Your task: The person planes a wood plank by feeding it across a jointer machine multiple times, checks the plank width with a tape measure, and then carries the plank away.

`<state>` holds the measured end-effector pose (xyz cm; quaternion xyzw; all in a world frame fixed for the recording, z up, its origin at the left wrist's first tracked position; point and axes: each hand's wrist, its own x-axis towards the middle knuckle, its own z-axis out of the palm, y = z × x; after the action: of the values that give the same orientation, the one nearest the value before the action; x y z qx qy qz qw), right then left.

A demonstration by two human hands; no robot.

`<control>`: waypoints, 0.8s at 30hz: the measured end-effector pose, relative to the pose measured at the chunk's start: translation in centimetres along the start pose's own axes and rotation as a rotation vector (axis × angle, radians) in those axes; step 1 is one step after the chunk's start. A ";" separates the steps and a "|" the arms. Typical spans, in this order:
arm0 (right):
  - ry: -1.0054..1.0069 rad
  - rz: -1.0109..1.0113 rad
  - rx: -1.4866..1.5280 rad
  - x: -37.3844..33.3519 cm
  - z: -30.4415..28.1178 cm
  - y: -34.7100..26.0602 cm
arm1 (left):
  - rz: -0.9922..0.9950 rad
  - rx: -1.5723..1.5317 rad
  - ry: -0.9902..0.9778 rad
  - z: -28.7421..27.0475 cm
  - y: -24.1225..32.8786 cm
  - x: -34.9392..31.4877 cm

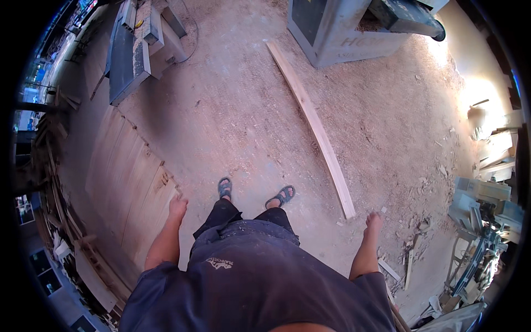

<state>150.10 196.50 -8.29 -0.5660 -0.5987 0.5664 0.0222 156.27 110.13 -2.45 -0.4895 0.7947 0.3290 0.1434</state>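
My arms hang apart at my sides as I stand on the dusty floor. My left hand [178,206] is loosely closed, with nothing visible in it, near the edge of a row of wide pale boards [124,182]. On the other side my right hand [374,220] is curled into a fist and shows nothing held. Just beyond it, to its left, is the near end of a long, narrow wooden plank [314,123]. The plank lies on the floor and runs away from me toward a machine; neither hand touches it.
A large grey machine [337,51] stands at the far right of centre, and a dark-topped one [133,61] at the far left. Wood scraps [412,249] litter the floor at right, near stacked timber and equipment [470,210]. Sawdust covers the floor [238,110].
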 end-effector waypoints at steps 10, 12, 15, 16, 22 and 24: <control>-0.426 -0.370 -0.923 -17.5 13.0 6.8 | -0.085 -0.159 -0.352 -0.9 -17.5 -11.8; -0.607 -0.494 -1.090 -23.4 15.9 9.7 | -0.061 -0.102 -0.357 -2.2 -22.1 -12.2; -0.775 -0.418 -1.194 -29.2 17.3 14.1 | -0.091 -0.032 -0.265 -6.0 -23.9 -10.3; -0.835 -0.425 -1.260 -31.0 17.8 15.0 | -0.188 -0.126 -0.235 -6.4 -27.3 -9.2; -0.966 -0.412 -1.220 -25.9 24.6 16.4 | -0.385 -0.484 0.208 -11.2 -35.8 -6.3; -0.941 -0.447 -1.316 -31.6 28.7 11.0 | -0.396 -0.525 0.259 -11.4 -37.0 -5.2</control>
<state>149.41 152.45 -6.91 -0.0362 -0.8517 0.2608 -0.4530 192.08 94.86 -5.25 -0.6920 0.5842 0.4231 -0.0284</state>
